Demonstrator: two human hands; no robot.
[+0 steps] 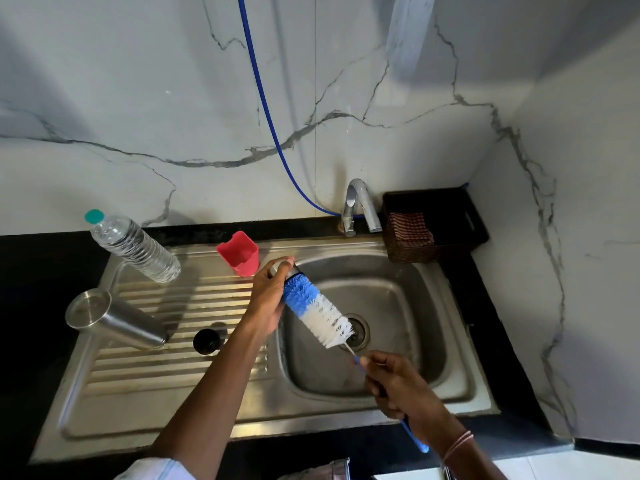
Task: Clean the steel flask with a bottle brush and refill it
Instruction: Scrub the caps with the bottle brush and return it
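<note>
Gripping a small steel piece (282,266) with a dark rim, the left hand (268,299) holds it over the left edge of the sink (408,299), fingers curled round it. It may be the flask's cup lid, though that cannot be told for sure. The bottle brush (317,311) slants up from lower right, its blue bristle end pressed against the piece's mouth and its white bristles above the drain. The right hand (398,386) is closed round the brush's thin blue handle, whose tip sticks out past the wrist.

The steel flask (114,320) stands apart from both hands on the ribbed drainboard (156,386), flat end up. Just beside it to the right sits a round black stopper (206,340). Farther back on the drainboard are a clear water bottle (135,251) with a green cap and a red cup (239,254). Behind the basin rises a tap (360,206), with a blue hose (263,95) running down the marble wall to it, and a dark basket (440,244) holding a striped cloth (410,226).
</note>
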